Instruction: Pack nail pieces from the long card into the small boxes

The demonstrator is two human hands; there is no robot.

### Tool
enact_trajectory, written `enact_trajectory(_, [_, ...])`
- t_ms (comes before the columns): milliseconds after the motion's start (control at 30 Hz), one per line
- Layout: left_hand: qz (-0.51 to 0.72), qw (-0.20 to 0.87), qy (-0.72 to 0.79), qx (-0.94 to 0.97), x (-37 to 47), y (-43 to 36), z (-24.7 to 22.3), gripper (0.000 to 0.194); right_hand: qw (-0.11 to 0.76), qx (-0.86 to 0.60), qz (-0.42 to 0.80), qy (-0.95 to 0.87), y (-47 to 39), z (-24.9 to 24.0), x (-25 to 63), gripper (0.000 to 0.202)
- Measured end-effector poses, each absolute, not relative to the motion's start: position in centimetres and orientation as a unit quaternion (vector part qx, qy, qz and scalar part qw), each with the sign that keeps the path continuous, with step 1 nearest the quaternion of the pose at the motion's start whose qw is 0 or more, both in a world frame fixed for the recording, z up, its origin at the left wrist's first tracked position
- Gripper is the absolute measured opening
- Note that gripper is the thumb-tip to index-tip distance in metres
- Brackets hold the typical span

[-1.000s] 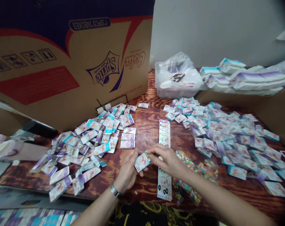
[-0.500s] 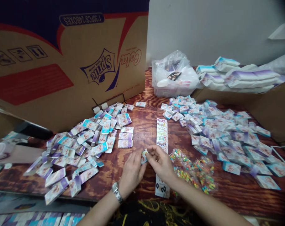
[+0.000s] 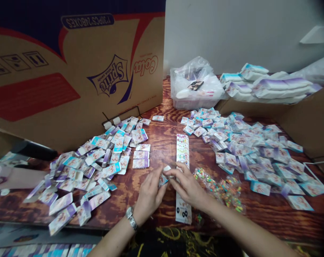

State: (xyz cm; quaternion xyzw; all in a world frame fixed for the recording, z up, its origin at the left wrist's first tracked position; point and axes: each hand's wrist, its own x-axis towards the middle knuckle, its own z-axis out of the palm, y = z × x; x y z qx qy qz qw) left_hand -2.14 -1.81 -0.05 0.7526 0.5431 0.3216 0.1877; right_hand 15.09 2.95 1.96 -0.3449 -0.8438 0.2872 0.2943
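Observation:
Between my hands is a small printed box (image 3: pixel 163 179), its white end flap standing up. My left hand (image 3: pixel 150 191) is wrapped round the box from the left, with a watch on the wrist. Fingers of my right hand (image 3: pixel 185 182) are pinched at the flap on top. Under my right hand lies a long strip of printed stickers (image 3: pixel 182 153). Clear bags of colourful small pieces (image 3: pixel 222 189) rest just right of the strip. Three flat boxes (image 3: pixel 141 155) lie beyond my left hand.
A heap of small boxes (image 3: pixel 97 160) covers the left of the table, and another heap (image 3: pixel 255 153) the right. Behind stand a large carton (image 3: pixel 111 43), a plastic tub with bags (image 3: pixel 196 101) and a carton holding white packs (image 3: pixel 282 89).
My right fingers have moved up slightly on the small box, and its white flap now shows raised. The whole view has shifted slightly.

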Motion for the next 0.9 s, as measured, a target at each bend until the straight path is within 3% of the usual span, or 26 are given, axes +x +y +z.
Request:
enact_trajectory(133, [0.33,0.208,0.519,0.761,-1.9,-1.8,0.4,0.042,0.312,-0.347,0.318,-0.825,3.5,2.6,15.1,0.019])
enact_trajectory(300, [0.326,0.165,0.517,0.774,-1.8,-1.9,0.2,0.038,0.349,-0.436,0.373,-0.741,2.7,2.1,14.2,0.034])
enact_trajectory(433, [0.322,0.097,0.515,0.788,-1.8,-1.8,0.0,0.038,0.363,-0.457,0.437,-0.685,1.9,2.0,13.8,0.02])
enact_trajectory(667, [0.314,0.054,0.531,0.785,-1.3,-1.8,-0.3,0.047,0.406,-0.472,0.581,-0.525,1.8,1.7,12.9,0.019])
enact_trajectory(767, [0.308,0.057,0.552,0.772,-1.1,-2.0,-0.5,0.055,0.414,-0.497,0.574,-0.502,2.0,1.4,12.6,0.016])
enact_trajectory(900, [0.283,0.03,0.554,0.782,-0.8,-2.2,-1.0,0.059,0.399,-0.505,0.473,-0.601,1.7,1.7,12.6,0.014])
